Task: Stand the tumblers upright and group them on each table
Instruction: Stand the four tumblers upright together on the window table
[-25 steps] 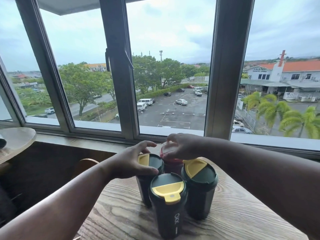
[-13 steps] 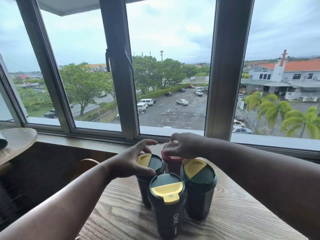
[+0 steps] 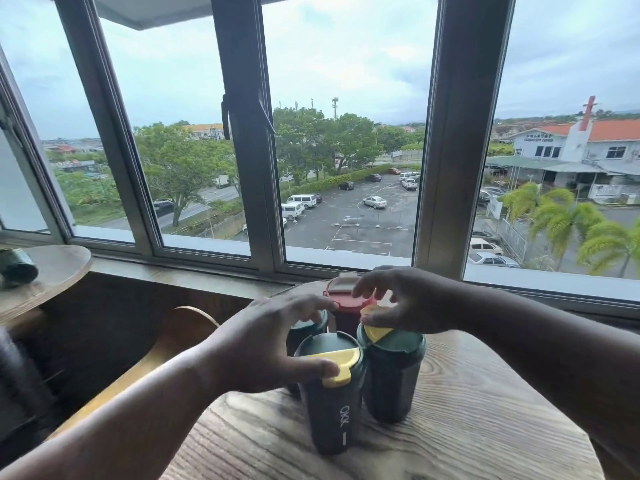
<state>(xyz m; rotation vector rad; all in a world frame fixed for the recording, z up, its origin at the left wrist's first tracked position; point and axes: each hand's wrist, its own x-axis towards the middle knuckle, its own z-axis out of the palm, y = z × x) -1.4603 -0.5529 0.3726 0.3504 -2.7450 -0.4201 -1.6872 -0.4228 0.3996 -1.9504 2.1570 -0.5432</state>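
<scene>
Four tumblers stand upright in a tight cluster on the wooden worktop [image 3: 450, 427] in the lower middle of the frame: three dark green tumblers with yellow lid flaps, namely the front one [image 3: 334, 407], the right one [image 3: 393, 379] and the left one [image 3: 306, 332] largely hidden behind a hand, plus one red tumbler [image 3: 346, 303] at the back. Two hands are over them, the left hand [image 3: 266, 344] and the right hand [image 3: 405, 299]. A second worktop [image 3: 59, 268] shows at the left edge, carrying one dark green object [image 3: 17, 268], blurred.

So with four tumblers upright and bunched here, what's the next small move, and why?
Probably lift both hands away: the left hand and right hand sit over the tumblers, which already stand together, while a dark one seems to lie on the side table.
</scene>
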